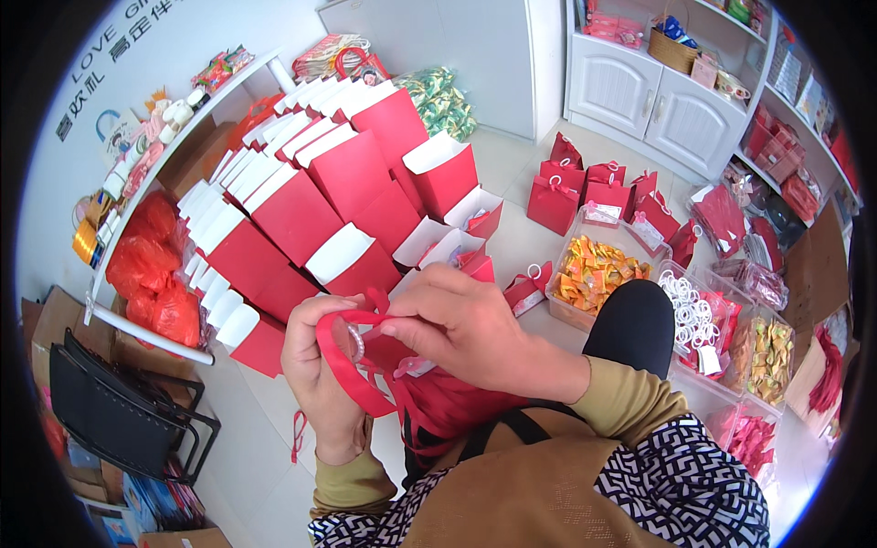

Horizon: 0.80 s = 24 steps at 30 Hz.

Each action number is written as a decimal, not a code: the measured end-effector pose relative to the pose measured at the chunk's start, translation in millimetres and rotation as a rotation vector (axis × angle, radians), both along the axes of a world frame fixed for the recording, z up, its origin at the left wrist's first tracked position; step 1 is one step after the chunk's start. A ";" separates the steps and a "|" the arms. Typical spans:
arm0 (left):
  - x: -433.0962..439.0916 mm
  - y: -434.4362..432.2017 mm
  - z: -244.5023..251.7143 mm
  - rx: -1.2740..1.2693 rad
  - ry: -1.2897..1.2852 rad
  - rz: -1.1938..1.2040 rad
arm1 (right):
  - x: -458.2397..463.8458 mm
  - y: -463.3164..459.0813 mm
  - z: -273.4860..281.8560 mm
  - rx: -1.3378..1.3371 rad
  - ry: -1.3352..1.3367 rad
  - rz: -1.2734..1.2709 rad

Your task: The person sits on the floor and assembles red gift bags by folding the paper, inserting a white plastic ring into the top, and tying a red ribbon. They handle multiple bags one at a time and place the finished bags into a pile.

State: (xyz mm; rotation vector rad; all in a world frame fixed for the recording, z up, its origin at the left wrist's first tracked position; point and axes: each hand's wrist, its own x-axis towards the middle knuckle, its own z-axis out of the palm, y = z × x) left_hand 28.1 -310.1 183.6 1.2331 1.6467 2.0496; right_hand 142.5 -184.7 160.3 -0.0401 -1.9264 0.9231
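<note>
My left hand (318,373) grips a red satin ribbon (346,387) that bends in a wide loop in front of my chest. The thumb and fingers of my right hand (466,329) pinch the same ribbon at the loop's upper right. Inside the loop shows a white beaded ring (357,344), beside a red item mostly hidden by my hands. A bundle of red ribbons (452,404) lies across my lap, below my right hand. Just beyond my hands stand open red paper boxes (363,267) with white insides.
Tall rows of red boxes (294,212) stand ahead. Finished-looking red bags with ribbon bows (553,204) sit on the floor beyond my knee. Plastic bins hold orange-wrapped sweets (593,274), white rings (688,308) and gold packets (771,356). A black folding chair (109,404) stands left.
</note>
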 end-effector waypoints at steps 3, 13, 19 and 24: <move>7.3 5.4 4.1 0.010 -0.053 0.043 | -6.5 -4.4 -2.0 -0.037 0.072 0.016; 11.2 20.1 3.8 0.053 0.271 0.133 | -1.6 -7.4 2.3 -0.276 -0.028 0.112; 10.4 34.9 10.8 0.073 0.208 0.070 | -3.7 -3.7 -4.2 -0.250 0.030 0.313; 6.4 38.7 10.8 0.023 0.212 -0.031 | 0.1 -5.9 -0.1 -0.574 0.000 0.467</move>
